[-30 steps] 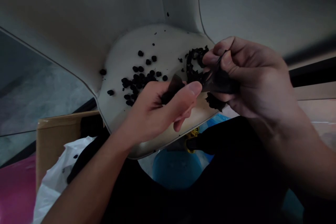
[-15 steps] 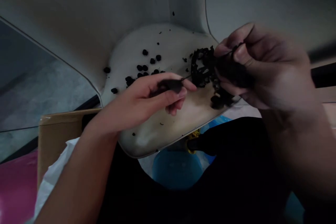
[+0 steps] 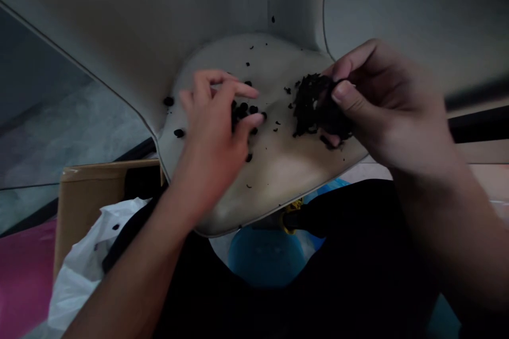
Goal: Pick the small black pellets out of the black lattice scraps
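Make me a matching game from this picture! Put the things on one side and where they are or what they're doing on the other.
Things:
1. Right hand
2. Left hand
3. Brown cardboard box
4. Round blue tub

Matches:
A. Below the pale curved seat
B. Pinching a black crumbly clump
C. Beside a white plastic bag
D. Spread over small black lumps

Pairs: 1-B, 2-D, 3-C, 4-A

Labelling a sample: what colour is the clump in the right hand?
The clump in the right hand is black, best in head view.
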Tool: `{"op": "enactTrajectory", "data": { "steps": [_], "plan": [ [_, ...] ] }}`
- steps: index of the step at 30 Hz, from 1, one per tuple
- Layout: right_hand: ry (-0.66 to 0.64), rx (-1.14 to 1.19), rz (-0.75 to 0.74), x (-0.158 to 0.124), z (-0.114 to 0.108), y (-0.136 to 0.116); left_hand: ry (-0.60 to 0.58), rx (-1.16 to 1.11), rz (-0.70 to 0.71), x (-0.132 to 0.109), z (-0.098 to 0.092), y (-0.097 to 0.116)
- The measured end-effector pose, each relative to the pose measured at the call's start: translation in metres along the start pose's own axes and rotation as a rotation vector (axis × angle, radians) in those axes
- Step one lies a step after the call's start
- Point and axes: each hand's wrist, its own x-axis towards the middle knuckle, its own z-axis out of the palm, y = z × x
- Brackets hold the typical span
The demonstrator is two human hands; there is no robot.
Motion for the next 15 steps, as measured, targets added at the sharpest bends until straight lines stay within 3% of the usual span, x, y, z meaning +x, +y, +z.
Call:
{"op": "enactTrajectory", "data": {
  "steps": [1, 4, 6, 8, 10, 12, 15],
  "plan": [
    [0.018, -0.030, -0.062, 0.000, 0.004, 0.004, -0.062, -0.103, -0.068, -0.004, 0.007, 0.011],
    [0.072, -0.157, -0.297, -0.003, 0.012, 0.011, -0.466, -0.629, -0.414, -0.013, 0.027, 0.041],
    [0.055, -0.249, -0.458, -0.005, 0.014, 0.013, -0.568, -0.962, -0.538, -0.015, 0.036, 0.049],
    [-0.001, -0.348, -0.561, -0.009, 0.014, 0.011, -0.492, -1.136, -0.512, -0.015, 0.041, 0.049],
    [-0.060, -0.439, -0.612, -0.014, 0.011, 0.008, -0.434, -1.141, -0.462, -0.014, 0.040, 0.046],
    [-0.065, -0.493, -0.561, -0.023, 0.008, 0.005, -0.407, -1.076, -0.445, -0.013, 0.037, 0.043],
    [-0.014, -0.440, -0.365, -0.039, 0.003, 0.002, -0.383, -1.003, -0.408, -0.010, 0.031, 0.046]
  ]
}}
